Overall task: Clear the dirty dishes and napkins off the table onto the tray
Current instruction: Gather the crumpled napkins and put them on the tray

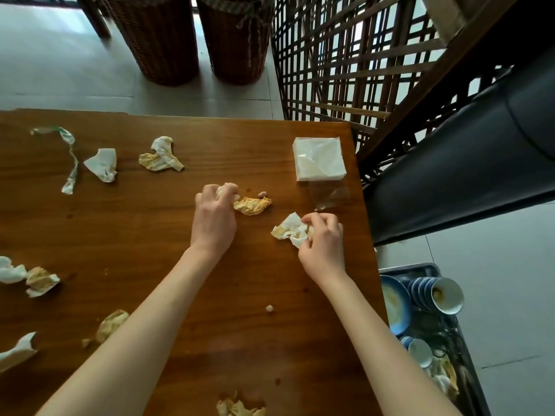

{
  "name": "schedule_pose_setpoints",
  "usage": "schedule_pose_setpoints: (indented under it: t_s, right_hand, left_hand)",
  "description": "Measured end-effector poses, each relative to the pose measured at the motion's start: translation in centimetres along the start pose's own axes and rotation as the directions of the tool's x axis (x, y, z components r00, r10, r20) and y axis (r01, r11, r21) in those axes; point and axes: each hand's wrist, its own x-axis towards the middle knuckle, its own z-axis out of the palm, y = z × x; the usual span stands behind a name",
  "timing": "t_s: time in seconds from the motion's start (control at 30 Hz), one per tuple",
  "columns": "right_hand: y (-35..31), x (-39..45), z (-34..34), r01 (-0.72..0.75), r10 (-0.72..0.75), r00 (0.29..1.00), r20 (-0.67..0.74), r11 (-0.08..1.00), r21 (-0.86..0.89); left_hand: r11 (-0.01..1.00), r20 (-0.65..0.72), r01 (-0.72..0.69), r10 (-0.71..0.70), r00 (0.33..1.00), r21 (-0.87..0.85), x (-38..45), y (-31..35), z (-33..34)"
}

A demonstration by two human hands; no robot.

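Head view is looking down on a wooden table (168,235) with both bare forearms reaching forward. Nearest, at 6 o'clock, a stained napkin (238,408) is lying at the table's near edge. At 4 o'clock, off the table's right side, a tray (426,270) is holding a blue plate (395,304), stacked blue bowls (420,291), a cup (447,295) on its side and crumpled napkins. At 8 o'clock, four more soiled napkins are lying along the left side.

Farther in, the right hand (322,244) is curling its fingers around a white, yellow-stained napkin (288,231); most of the paper is sticking out to the left of the fingertips, resting on the wood. The left hand (214,214) is closing its fingers on a small white wad (223,192) at its fingertips, and an orange-stained napkin (252,205) is lying just beside it at 3 o'clock, touching the wad or the fingers.

Beyond, at 1 o'clock, a clean napkin pack (318,159) is sitting near the right edge. At 11 o'clock, two crumpled napkins and a twisted wrapper (70,157) are lying. Past the table, two wicker baskets (156,40) are standing on the floor.
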Motion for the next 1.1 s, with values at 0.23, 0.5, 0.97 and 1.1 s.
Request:
schedule_pose_setpoints:
  t_s: [0.23, 0.5, 0.97, 1.1]
  right_hand:
    - [-0.5, 1.6, 1.9, 0.090, -0.071, 0.971, 0.227, 0.993, -0.073]
    - [0.7, 1.0, 2.8, 0.172, -0.158, 0.982, 0.100, 0.974, -0.148]
    - [-0.3, -5.5, 1.4, 0.254, -0.245, 0.945, 0.216, 0.967, -0.012]
    - [-0.9, -8.2, 2.0, 0.292, -0.282, 0.924, 0.257, 0.956, 0.001]
  left_hand:
    - [0.973, 0.198, -0.213, 0.193, 0.961, 0.087, 2.1, 1.9, 3.0]
    - [0.923, 0.244, -0.322, 0.270, 0.932, 0.211, 2.6, 2.3, 4.1]
    - [0.991, -0.005, -0.036, 0.037, 0.999, 0.132, -5.1, 0.9, -2.1]
    - [0.997, -0.051, -0.018, 0.022, 0.998, 0.069, -8.7, 0.6, -3.6]
